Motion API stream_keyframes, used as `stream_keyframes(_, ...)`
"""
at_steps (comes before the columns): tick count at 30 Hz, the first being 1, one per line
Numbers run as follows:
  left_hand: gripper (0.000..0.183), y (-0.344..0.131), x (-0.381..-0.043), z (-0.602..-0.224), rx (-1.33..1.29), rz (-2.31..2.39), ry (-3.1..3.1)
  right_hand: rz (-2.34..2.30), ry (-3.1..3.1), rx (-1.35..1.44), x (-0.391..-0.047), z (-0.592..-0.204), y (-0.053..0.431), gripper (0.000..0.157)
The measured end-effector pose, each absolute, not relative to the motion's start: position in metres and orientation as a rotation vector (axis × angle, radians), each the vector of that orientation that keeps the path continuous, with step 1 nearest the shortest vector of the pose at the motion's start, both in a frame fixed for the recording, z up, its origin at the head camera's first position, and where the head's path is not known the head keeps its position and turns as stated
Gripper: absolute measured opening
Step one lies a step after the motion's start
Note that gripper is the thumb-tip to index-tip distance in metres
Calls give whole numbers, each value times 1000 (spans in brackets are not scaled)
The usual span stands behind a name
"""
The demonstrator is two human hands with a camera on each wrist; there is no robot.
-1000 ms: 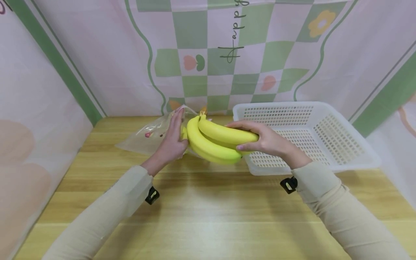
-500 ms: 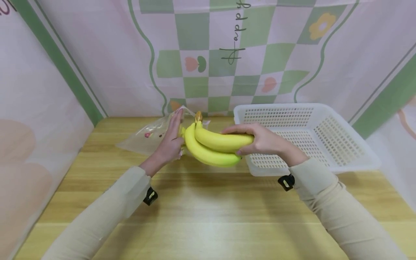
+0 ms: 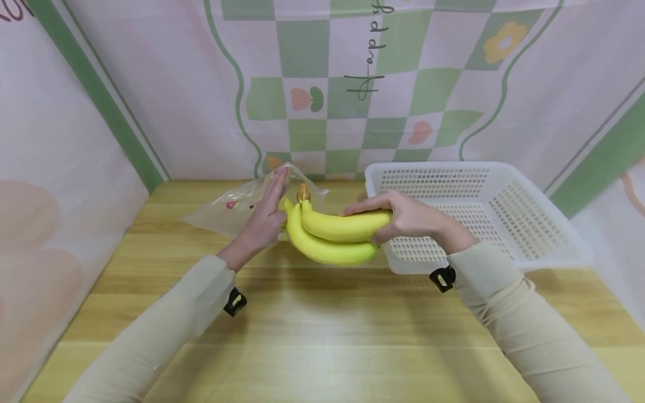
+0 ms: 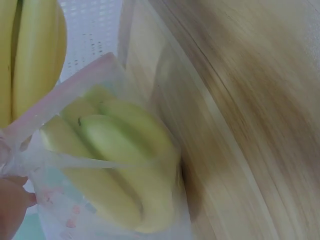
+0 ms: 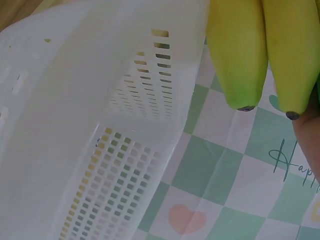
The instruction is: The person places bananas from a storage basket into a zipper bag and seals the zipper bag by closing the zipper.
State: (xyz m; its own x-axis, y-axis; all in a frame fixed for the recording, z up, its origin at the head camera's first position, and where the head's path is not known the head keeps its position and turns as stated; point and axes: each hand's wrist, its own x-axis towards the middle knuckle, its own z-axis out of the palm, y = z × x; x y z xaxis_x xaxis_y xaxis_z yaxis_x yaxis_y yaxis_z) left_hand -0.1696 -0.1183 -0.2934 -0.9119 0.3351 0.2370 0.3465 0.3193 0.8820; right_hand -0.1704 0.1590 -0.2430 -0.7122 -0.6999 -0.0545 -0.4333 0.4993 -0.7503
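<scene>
A pink-and-white cloth with green checks [image 3: 347,56] rises behind the white basket [image 3: 556,218], and the wood-grain table [image 3: 322,347] runs beneath the basket and out in front of it. The clear plastic bag [image 3: 227,212] lies well to the basket's left, and bananas [image 4: 115,140] show inside it in the left wrist view. A second yellow bunch [image 3: 342,232] is held just left of the basket, its green-tinged tips toward the basket's left rim and its brown stem away from it. The right hand [image 3: 408,218], in front of the basket's left part, grips that bunch near the tips. The left hand [image 3: 264,218], farther left of the basket, is at the bag with fingers straight; whether its thumb pinches the plastic, I cannot tell. Small black wrist devices [image 3: 443,278] sit in front of the basket and to its left.
</scene>
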Motion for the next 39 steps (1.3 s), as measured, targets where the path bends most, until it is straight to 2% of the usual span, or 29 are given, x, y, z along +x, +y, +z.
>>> stream_keyframes(14, 86, -114, -169, -293, -675, -1578, -2609, -1000, 2571, -911, -171, -245, 147, 64)
stream_keyframes(22, 91, -109, -165, -295, -713, -1540, -2650, -921, 2644, -992, -171, -248, 139, 52)
stream_keyframes(39, 99, -104, -164, -280, -647, -1552, -2527, -924, 2785, -1006, -167, -254, 117, 57)
